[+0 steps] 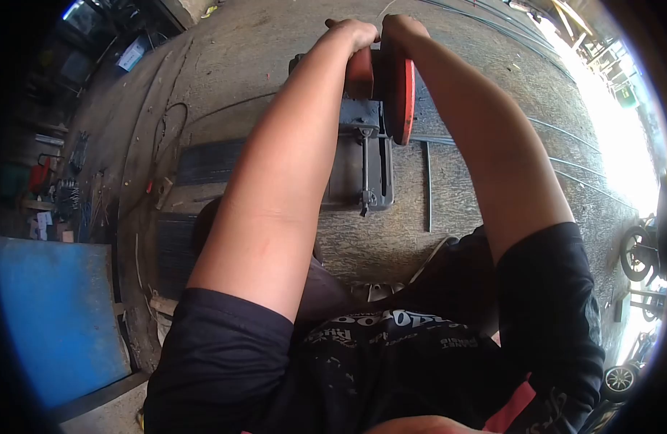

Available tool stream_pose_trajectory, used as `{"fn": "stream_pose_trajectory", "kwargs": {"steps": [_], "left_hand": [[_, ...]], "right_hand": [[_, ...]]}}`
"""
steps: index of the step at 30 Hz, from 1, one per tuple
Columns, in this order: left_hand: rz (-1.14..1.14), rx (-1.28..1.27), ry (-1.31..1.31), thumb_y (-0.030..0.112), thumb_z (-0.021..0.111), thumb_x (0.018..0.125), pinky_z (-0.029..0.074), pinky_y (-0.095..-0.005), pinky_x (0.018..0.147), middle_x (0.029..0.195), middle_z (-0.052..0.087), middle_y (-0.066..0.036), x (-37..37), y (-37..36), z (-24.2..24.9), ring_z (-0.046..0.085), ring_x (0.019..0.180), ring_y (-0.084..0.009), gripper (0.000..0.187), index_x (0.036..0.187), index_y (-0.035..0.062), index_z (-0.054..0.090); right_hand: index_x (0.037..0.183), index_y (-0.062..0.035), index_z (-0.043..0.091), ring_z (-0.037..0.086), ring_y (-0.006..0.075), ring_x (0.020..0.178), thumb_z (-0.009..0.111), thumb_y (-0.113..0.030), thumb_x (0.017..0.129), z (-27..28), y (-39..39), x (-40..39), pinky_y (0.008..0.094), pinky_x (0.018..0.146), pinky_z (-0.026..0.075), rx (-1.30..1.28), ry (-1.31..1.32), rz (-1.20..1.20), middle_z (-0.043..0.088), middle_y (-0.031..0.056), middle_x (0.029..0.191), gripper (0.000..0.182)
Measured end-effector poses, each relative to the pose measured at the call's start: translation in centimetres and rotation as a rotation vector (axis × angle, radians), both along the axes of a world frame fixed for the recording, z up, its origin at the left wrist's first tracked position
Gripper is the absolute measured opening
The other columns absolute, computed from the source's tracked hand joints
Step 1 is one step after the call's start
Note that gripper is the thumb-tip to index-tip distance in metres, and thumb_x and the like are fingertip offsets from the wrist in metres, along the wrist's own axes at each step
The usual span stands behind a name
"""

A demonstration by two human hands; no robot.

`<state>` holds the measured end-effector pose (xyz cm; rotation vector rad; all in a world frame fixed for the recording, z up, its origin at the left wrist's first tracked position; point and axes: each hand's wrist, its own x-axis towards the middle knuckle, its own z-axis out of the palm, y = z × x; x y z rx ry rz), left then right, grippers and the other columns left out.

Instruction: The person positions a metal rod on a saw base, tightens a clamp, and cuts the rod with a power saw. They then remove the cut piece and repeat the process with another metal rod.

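Observation:
A cut-off saw (pixel 358 72) stands on the floor in front of me, with a red motor housing and a red round wheel guard (pixel 409 101). My left hand (pixel 355 32) is closed on the far upper part of the saw, above the motor housing. Beside it, my right hand (pixel 405 27) curls over the saw above the wheel guard. Most of the fingers of both hands are hidden. Nearer to me lies the saw's dark base (pixel 348 170), with a clamp screw (pixel 366 170) along it.
Dark flat metal pieces (pixel 210 159) lie left of the saw. A thin metal rod (pixel 428 188) is on the floor at right, and long rods (pixel 492 25) stretch across the back right. A blue panel (pixel 55 318) stands at left. A cable (pixel 225 108) runs over the floor.

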<state>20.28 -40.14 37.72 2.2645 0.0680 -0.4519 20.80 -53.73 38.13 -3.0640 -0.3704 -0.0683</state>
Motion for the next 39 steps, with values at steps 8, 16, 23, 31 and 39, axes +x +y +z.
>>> {"fn": "stream_pose_trajectory", "kwargs": {"steps": [8, 16, 23, 31, 39], "left_hand": [[0.197, -0.095, -0.131, 0.028, 0.061, 0.077, 0.027, -0.0375, 0.108, 0.131, 0.039, -0.037, -4.6, -0.3, -1.3, 0.043, 0.123, -0.0375, 0.106, 0.131, -0.0174, -0.018], [0.34, -0.031, -0.272, 0.026, 0.064, 0.067, 0.041, -0.0391, 0.096, 0.117, 0.05, -0.035, -13.4, -0.7, -3.7, 0.053, 0.11, -0.0419, 0.084, 0.126, -0.0124, 0.02], [0.318, -0.021, -0.404, 0.022, 0.059, 0.075, 0.047, -0.0502, 0.08, 0.093, 0.059, -0.034, -18.0, -0.6, -8.8, 0.059, 0.088, -0.0479, 0.063, 0.123, 0.0061, 0.022], [0.343, -0.09, -0.488, 0.018, 0.06, 0.074, 0.046, -0.053, 0.075, 0.086, 0.059, -0.033, -19.8, -0.6, -11.5, 0.058, 0.082, -0.0501, 0.06, 0.12, 0.0091, 0.023], [0.349, -0.126, -0.544, 0.016, 0.059, 0.074, 0.046, -0.0546, 0.073, 0.083, 0.058, -0.033, -20.4, -0.6, -12.2, 0.057, 0.079, -0.0516, 0.057, 0.117, 0.0095, 0.022]], "right_hand": [[0.119, 0.0041, 0.047, 0.053, 0.0329, 0.116, 0.051, -0.032, 0.079, -4.7, 0.3, 1.4, 0.0371, 0.097, 0.043, 0.39, -0.034, -0.292, 0.053, 0.0246, 0.123, 0.054], [0.117, 0.003, 0.044, 0.053, 0.04, 0.11, 0.058, -0.027, 0.075, -7.1, 0.9, -8.1, 0.0421, 0.094, 0.044, 0.71, -0.19, -0.369, 0.052, 0.0278, 0.116, 0.054], [0.111, -0.0007, 0.044, 0.055, 0.0434, 0.1, 0.058, -0.02, 0.072, -11.4, 0.8, -12.5, 0.0468, 0.086, 0.046, 0.798, -0.343, -0.263, 0.051, 0.0265, 0.11, 0.046], [0.117, 0.0002, 0.04, 0.052, 0.0426, 0.1, 0.057, -0.017, 0.073, -13.3, 0.9, -14.2, 0.0465, 0.088, 0.044, 0.816, -0.321, -0.252, 0.049, 0.0265, 0.11, 0.05], [0.12, 0.0009, 0.038, 0.049, 0.0441, 0.104, 0.056, -0.015, 0.073, -13.9, 1.0, -14.8, 0.0475, 0.09, 0.042, 0.816, -0.307, -0.254, 0.047, 0.027, 0.113, 0.053]]}}
